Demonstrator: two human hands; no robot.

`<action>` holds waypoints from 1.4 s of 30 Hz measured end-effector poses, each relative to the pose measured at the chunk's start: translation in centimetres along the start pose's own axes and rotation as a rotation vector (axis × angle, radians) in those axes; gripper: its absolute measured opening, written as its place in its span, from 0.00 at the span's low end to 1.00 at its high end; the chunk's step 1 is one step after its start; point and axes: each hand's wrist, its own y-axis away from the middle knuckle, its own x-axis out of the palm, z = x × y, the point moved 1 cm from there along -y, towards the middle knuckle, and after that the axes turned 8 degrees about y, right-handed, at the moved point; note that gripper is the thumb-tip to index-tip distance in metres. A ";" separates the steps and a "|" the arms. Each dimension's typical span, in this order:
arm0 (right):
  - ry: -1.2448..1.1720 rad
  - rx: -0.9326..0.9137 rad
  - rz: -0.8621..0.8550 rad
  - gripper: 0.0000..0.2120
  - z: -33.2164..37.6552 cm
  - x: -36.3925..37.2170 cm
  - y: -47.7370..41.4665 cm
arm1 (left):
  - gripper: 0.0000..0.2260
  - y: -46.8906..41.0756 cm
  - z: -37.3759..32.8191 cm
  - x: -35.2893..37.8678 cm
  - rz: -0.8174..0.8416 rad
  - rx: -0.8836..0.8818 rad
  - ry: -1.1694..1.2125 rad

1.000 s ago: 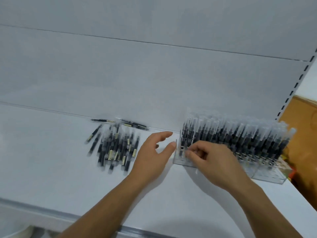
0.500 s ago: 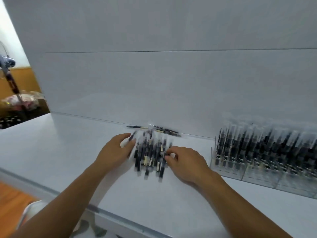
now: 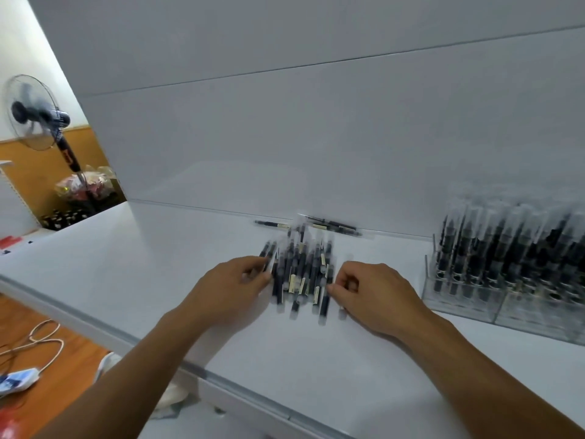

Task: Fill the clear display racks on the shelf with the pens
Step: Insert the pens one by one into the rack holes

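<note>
Since half a second ago my left hand (image 3: 234,280) and right hand (image 3: 373,289) curl tighter against the slim black, clear-capped pens (image 3: 300,274) between them; can't tell if either pinches one. Clear plastic rack (image 3: 468,307) stands right of both.

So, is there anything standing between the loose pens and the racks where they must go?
Nothing visible. Only bare shelf lies between the pens and the racks to their right. The right hand is at the pile's right edge, on that same side.
</note>
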 end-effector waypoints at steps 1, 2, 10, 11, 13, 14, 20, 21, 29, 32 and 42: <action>-0.015 0.002 -0.005 0.11 0.1 0.0 0.0 | 0.14 -0.1 0.1 -0.4 -0.007 -0.008 -0.002; -0.031 0.006 -0.010 0.11 0.1 -0.1 0.1 | 0.14 -0.4 0.1 -0.7 -0.020 -0.013 0.003; -0.225 0.085 -0.046 0.05 0.0 -0.5 0.2 | 0.15 -5.8 -0.4 -1.4 0.045 -0.200 -0.166; -0.251 0.089 -0.052 0.05 -0.1 -0.4 0.2 | 0.15 -6.3 -0.6 -1.2 0.080 -0.203 -0.208; -0.299 0.090 -0.050 0.04 -0.2 -0.2 0.1 | 0.21 -7.2 -1.0 -0.9 0.121 -0.229 -0.266; -0.320 0.089 -0.044 0.04 -0.2 -0.1 0.1 | 0.21 -7.5 -1.2 -0.8 0.133 -0.250 -0.275; -0.385 0.077 -0.038 0.08 -0.4 0.3 -0.2 | 0.13 -8.8 -1.7 -1.1 0.165 -0.358 -0.203; -0.379 0.078 -0.035 0.07 -0.3 0.2 -0.3 | 0.13 -8.8 -1.7 -1.0 0.162 -0.356 -0.206; -0.486 0.125 -0.073 0.07 -0.2 0.0 -0.1 | 0.13 -6.0 -0.9 -0.8 -0.009 -0.219 -0.041; -0.518 0.110 -0.086 0.09 0.1 -0.2 -0.1 | 0.07 -4.1 -1.0 -0.6 -0.186 -0.164 0.356; -0.716 0.074 -0.230 0.05 2.3 -4.6 1.8 | 0.06 0.8 -8.0 1.8 -0.143 0.059 1.053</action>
